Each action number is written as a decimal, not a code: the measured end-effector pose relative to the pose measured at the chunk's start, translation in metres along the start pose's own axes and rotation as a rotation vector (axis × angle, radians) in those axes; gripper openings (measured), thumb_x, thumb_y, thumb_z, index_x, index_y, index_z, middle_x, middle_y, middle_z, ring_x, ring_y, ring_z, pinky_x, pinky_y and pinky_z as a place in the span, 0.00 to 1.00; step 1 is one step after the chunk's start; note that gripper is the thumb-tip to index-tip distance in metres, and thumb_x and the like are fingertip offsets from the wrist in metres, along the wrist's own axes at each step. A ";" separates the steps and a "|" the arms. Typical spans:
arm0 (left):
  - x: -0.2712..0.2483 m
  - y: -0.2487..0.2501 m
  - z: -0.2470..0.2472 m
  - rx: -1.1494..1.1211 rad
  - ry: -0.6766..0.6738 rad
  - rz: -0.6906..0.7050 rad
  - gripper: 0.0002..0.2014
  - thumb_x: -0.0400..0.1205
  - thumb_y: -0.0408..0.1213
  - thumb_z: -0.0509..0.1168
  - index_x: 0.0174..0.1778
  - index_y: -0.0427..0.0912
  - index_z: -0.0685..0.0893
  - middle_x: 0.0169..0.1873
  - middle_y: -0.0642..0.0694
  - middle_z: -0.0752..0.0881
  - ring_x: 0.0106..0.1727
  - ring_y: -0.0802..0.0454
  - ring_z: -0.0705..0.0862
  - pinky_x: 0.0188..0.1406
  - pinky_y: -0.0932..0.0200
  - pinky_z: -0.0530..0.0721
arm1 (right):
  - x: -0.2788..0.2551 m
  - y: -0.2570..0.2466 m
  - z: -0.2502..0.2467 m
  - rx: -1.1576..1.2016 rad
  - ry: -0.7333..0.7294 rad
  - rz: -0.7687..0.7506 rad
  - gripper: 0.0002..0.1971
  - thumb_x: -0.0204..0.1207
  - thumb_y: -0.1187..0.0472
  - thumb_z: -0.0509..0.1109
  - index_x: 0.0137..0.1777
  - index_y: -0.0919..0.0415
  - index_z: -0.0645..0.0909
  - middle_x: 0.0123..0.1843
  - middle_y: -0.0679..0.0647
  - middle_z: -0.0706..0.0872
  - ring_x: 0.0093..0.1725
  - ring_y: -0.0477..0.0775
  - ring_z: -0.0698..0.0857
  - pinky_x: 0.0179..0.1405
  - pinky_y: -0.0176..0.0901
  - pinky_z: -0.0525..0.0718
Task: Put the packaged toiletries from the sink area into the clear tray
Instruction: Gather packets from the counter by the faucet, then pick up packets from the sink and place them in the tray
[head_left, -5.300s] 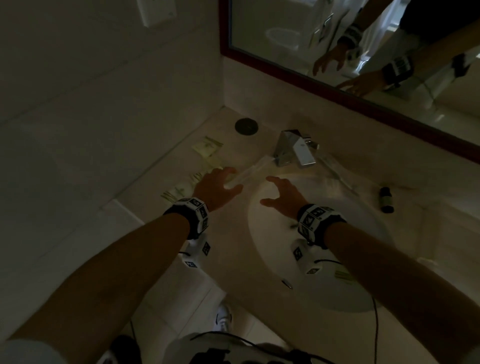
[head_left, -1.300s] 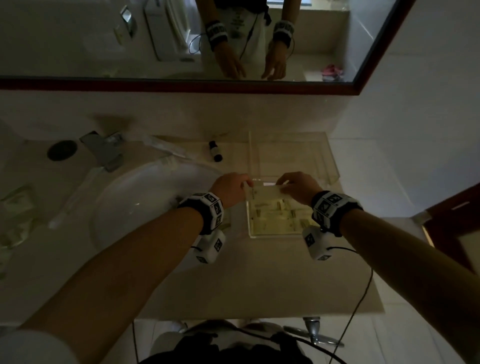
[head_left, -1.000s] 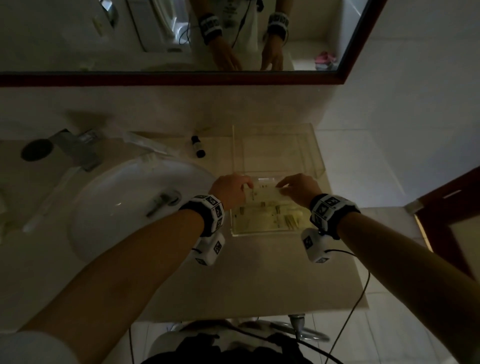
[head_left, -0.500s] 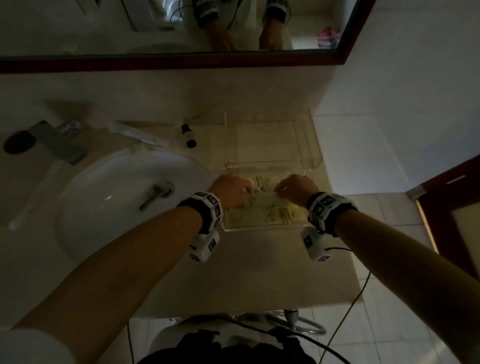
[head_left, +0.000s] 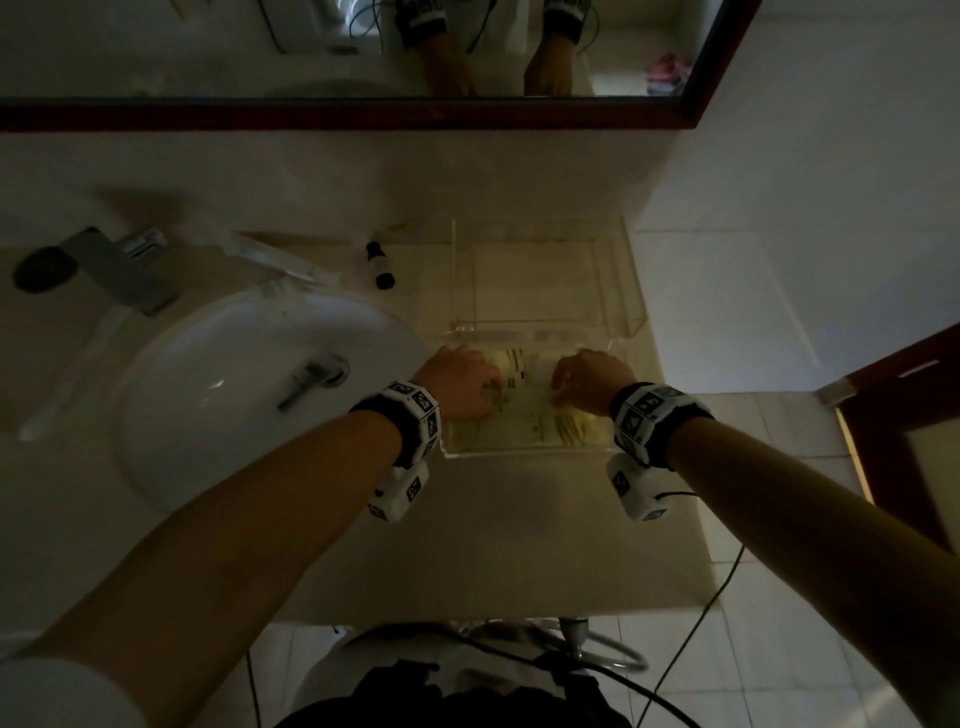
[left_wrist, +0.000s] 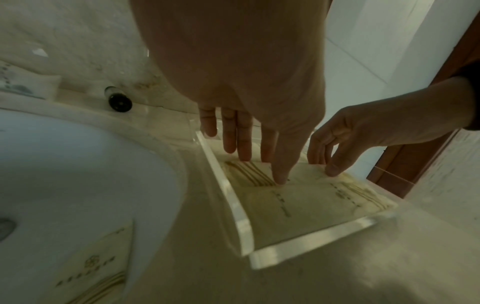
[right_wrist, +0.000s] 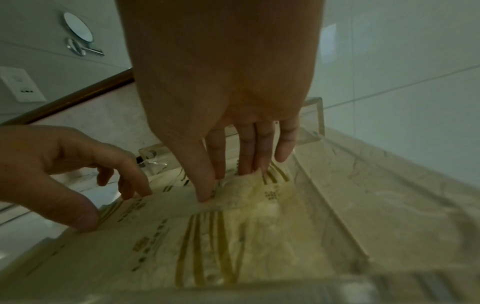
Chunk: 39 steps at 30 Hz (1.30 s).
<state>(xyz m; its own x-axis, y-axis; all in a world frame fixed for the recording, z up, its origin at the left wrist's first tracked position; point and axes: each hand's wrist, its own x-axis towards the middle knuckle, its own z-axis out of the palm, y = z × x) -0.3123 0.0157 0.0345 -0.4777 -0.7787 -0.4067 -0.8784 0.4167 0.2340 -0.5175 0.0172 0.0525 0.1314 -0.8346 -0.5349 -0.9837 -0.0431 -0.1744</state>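
Note:
A clear tray (head_left: 524, 453) stands on the counter right of the sink, with cream packets with gold stripes (head_left: 540, 431) lying flat in it. Both hands are down inside it on one more cream packet (head_left: 522, 374). My left hand (head_left: 491, 387) holds the packet's left end between thumb and fingers (left_wrist: 262, 168). My right hand (head_left: 558, 387) pinches the crumpled right end with thumb and forefinger (right_wrist: 228, 185). The packet (right_wrist: 168, 201) rests on the ones below. In the left wrist view the tray's thick rim (left_wrist: 233, 205) runs beside the sink.
The white basin (head_left: 249, 395) lies left of the tray, with the faucet (head_left: 119, 270) behind it. A small dark bottle (head_left: 379, 265) and a long clear-wrapped item (head_left: 280, 262) lie along the back. Another cream packet (left_wrist: 96, 273) sits by the basin. A clear box (head_left: 540, 280) stands behind the tray.
The hands went from the faucet side to the tray with a packet held between them. Over the last second they lowered it into the tray onto the other packets.

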 end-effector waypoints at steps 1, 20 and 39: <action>-0.002 -0.002 0.000 -0.011 0.009 -0.005 0.20 0.78 0.45 0.63 0.67 0.53 0.78 0.60 0.45 0.79 0.66 0.45 0.73 0.67 0.50 0.68 | -0.001 -0.003 -0.001 -0.002 0.009 -0.001 0.16 0.75 0.50 0.71 0.61 0.51 0.82 0.62 0.56 0.83 0.61 0.59 0.81 0.60 0.49 0.81; -0.074 -0.119 -0.013 -0.507 0.273 -0.211 0.22 0.77 0.52 0.69 0.65 0.50 0.79 0.59 0.48 0.81 0.57 0.50 0.81 0.58 0.51 0.82 | 0.017 -0.137 -0.015 0.242 0.068 -0.153 0.24 0.73 0.49 0.74 0.67 0.52 0.76 0.62 0.54 0.81 0.55 0.54 0.80 0.51 0.42 0.75; -0.106 -0.255 0.036 -0.676 0.200 -0.391 0.27 0.76 0.55 0.69 0.70 0.50 0.75 0.68 0.45 0.79 0.64 0.43 0.81 0.62 0.50 0.80 | 0.104 -0.254 0.045 0.269 -0.155 0.019 0.34 0.69 0.49 0.78 0.74 0.54 0.70 0.77 0.58 0.69 0.74 0.60 0.72 0.72 0.52 0.75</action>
<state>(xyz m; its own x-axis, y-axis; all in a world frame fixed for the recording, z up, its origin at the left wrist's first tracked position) -0.0386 0.0091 -0.0142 -0.0696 -0.9052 -0.4193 -0.7530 -0.2280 0.6173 -0.2482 -0.0339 0.0040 0.1512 -0.7391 -0.6564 -0.9212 0.1354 -0.3647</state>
